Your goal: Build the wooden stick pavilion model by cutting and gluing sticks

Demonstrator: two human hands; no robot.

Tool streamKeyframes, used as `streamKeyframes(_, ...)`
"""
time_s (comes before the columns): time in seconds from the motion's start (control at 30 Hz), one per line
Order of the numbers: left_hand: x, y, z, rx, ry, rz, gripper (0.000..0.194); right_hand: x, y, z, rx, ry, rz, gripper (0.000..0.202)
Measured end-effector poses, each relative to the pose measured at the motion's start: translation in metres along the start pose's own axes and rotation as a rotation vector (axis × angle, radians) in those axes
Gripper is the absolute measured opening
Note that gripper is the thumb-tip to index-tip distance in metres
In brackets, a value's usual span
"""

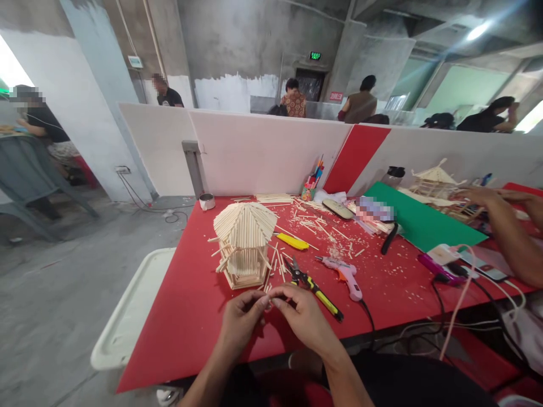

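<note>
My left hand (242, 316) and my right hand (299, 311) meet fingertip to fingertip at the front of the red table. Both are closed in a pinch around something small and pale, mostly hidden by the fingers. Just beyond them stands a model pavilion (245, 226) of wooden sticks with a pointed roof. To the right of it lie loose stick pieces (278, 263), cutting pliers (316, 291) with yellow and black handles, and a pink glue gun (345, 274). A yellow utility knife (292, 241) rests behind the pliers.
The red table (169, 339) ends at the left beside a white tray (127, 316). A tape roll (207, 202) and a pen cup (309, 189) stand near the partition (271, 152). Cables hang at the right front. A green board (418, 217) lies before another person's hands (479, 195).
</note>
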State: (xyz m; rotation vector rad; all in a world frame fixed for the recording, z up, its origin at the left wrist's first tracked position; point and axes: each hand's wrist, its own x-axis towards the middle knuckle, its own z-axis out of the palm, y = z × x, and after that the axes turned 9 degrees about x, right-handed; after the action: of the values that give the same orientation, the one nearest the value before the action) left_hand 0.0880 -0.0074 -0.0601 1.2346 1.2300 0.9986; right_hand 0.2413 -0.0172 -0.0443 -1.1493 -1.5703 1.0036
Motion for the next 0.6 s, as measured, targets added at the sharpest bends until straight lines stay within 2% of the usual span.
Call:
streamKeyframes(0.2,-0.001,0.005,0.004,0.096,0.041,0.034,0.019,0.004,-0.001,0.002,0.05,0.049,-0.003,0.014)
streamKeyframes(0.27,0.0,0.004,0.003,0.219,0.093,0.105,0.016,0.004,0.001,-0.002,0.051,0.097,-0.003,0.013)
streamKeyframes(0.33,0.001,0.001,0.001,0.354,0.197,0.223,0.01,0.004,0.004,-0.007,0.054,0.152,0.005,0.014)
streamKeyframes(0.4,0.001,-0.001,-0.001,0.431,0.265,0.31,0.016,0.002,0.006,-0.012,0.063,0.185,0.017,0.015)
streamKeyframes(0.47,0.0,-0.003,-0.002,0.409,0.232,0.274,0.023,0.001,0.007,-0.014,0.078,0.184,0.026,0.015)
streamKeyframes(0.53,-0.001,-0.003,-0.001,0.356,0.154,0.199,0.023,-0.001,0.006,-0.013,0.099,0.151,0.033,0.014)
streamKeyframes(0.6,-0.003,0.001,0.001,0.341,0.105,0.199,0.021,-0.003,0.003,-0.01,0.125,0.095,0.035,0.013)
